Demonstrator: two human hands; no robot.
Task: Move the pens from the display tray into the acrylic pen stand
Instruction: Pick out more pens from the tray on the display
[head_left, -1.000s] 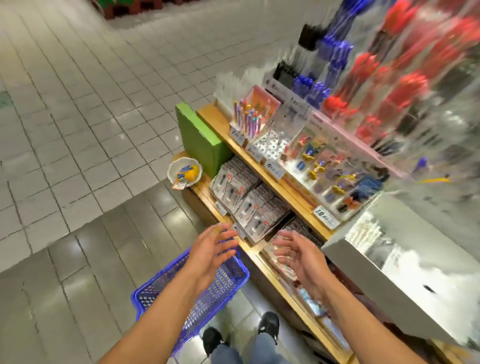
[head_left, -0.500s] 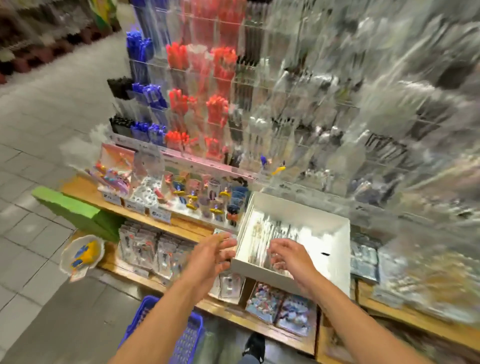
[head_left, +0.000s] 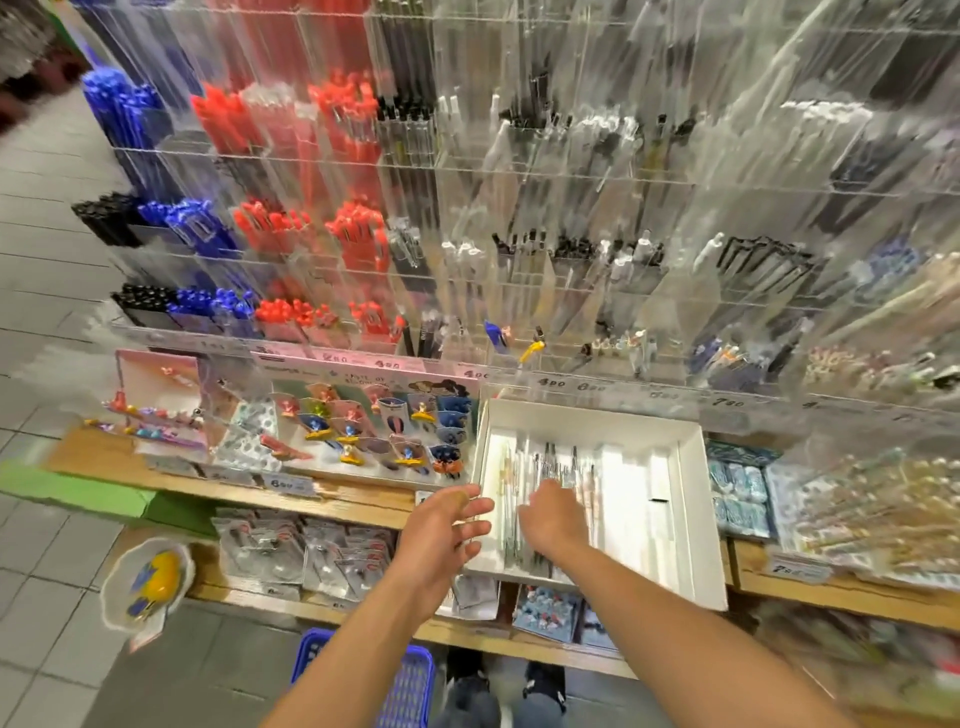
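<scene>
- The pens (head_left: 540, 467) lie flat in the white display tray (head_left: 691, 499), packed in its left half. Their long way runs from the near edge of the tray toward the far edge.
- The right hand (head_left: 553, 514) is over the pens, palm down, just at their near ends. Its fingers (head_left: 545, 491) are bent down among the pens. I cannot tell if they hold one yet.
- The left hand (head_left: 441, 535) hangs just outside the left wall of the tray. Its fingers are spread apart and hold nothing.
- The right hand is the closer one, so I think it makes the pick. The pens lie just ahead of and under its fingers.
- The acrylic pen stand (head_left: 519, 208) rises behind the far edge of the tray, full of rows of pens.
- The tray sits on a wooden shelf (head_left: 363, 499).
</scene>
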